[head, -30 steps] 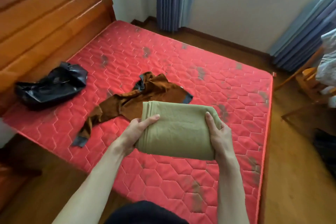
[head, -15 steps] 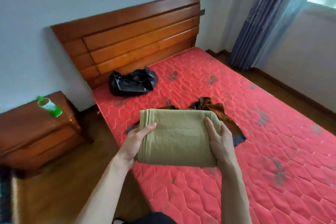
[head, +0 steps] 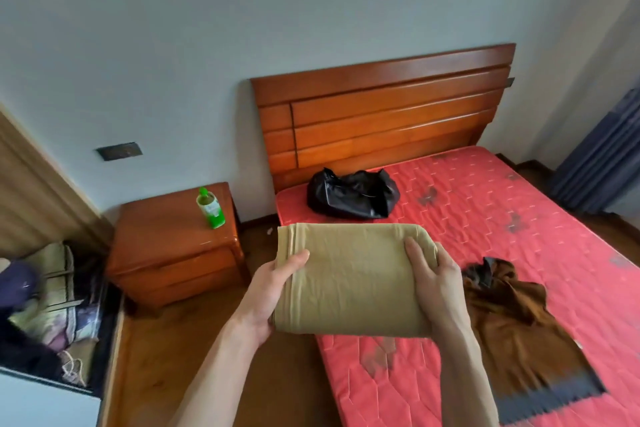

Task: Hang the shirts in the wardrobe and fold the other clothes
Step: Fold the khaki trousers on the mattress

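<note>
Head view: the left hand (head: 268, 291) and right hand (head: 438, 284) clamp the folded khaki garment (head: 349, 277) by its two sides at frame centre, thumbs on top, held up above the red mattress (head: 485, 218) edge. A brown garment (head: 512, 315) lies crumpled at right. A black bag (head: 353, 192) sits by the headboard (head: 381, 114); a green bottle (head: 210, 207) stands on the nightstand (head: 166, 246) at left.

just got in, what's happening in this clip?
A person holds a folded tan garment in the air with both hands: left hand gripping its left edge, right hand its right edge. It hangs over the edge of the red mattress, towards the wooden nightstand. A brown garment lies unfolded on the mattress, and a black bag sits by the headboard.
</note>
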Available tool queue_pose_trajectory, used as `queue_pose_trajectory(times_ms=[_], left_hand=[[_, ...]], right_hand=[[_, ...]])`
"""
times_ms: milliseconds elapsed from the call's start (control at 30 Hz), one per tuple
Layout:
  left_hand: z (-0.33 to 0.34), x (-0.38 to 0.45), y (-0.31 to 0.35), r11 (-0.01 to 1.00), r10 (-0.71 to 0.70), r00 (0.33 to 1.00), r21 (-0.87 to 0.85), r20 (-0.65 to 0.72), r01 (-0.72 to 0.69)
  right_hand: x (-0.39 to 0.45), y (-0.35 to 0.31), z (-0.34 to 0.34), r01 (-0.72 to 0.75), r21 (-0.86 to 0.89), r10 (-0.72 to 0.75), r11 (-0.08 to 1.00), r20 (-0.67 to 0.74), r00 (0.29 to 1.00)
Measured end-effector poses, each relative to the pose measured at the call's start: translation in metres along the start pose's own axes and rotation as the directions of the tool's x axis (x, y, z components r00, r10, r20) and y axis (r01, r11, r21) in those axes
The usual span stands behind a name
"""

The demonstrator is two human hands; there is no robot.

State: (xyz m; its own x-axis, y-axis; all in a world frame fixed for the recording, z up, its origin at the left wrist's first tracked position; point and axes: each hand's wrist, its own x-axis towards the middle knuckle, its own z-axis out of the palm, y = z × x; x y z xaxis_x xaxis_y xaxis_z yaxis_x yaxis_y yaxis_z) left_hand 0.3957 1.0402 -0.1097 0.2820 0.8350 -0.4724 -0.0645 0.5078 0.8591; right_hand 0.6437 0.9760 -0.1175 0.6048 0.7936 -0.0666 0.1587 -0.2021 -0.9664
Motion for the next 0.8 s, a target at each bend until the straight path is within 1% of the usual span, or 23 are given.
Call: queue_pose_trajectory(times_ms=[100,167,267,367,467,533,633,800], left_hand=[[-0.051,0.013,0.013,1.000,0.027,0.998,-0.004,-0.057,-0.027],[-0.083,0.019,0.021,0.998,0.046,0.994,-0.037,-0.096,-0.050],[-0.126,0.022,0.031,0.994,0.055,0.984,-0.084,-0.170,-0.070],[-0.161,0.024,0.039,0.986,0.054,0.969,-0.141,-0.241,-0.090],[-0.192,0.030,0.046,0.975,0.042,0.948,-0.193,-0.316,-0.108],[-0.209,0.036,0.051,0.968,0.036,0.932,-0.218,-0.361,-0.122],[-0.232,0.051,0.064,0.960,0.048,0.905,-0.230,-0.422,-0.158],[-0.261,0.097,0.098,0.948,0.066,0.855,-0.234,-0.514,-0.214]], right_hand=[[0.006,-0.016,0.058,-0.026,0.060,0.021,0.998,0.081,0.996],[0.009,-0.026,0.095,-0.044,0.095,0.029,0.994,0.156,0.987],[0.016,-0.041,0.143,-0.059,0.080,0.035,0.995,0.275,0.961],[0.026,-0.054,0.184,-0.041,0.048,0.017,0.998,0.415,0.910],[0.037,-0.066,0.224,-0.024,0.028,0.005,0.999,0.555,0.832],[0.046,-0.072,0.251,-0.034,0.021,0.014,0.999,0.622,0.783],[0.063,-0.080,0.291,-0.026,0.027,0.001,0.999,0.676,0.736],[0.113,-0.105,0.359,0.015,0.075,-0.063,0.997,0.699,0.713]])
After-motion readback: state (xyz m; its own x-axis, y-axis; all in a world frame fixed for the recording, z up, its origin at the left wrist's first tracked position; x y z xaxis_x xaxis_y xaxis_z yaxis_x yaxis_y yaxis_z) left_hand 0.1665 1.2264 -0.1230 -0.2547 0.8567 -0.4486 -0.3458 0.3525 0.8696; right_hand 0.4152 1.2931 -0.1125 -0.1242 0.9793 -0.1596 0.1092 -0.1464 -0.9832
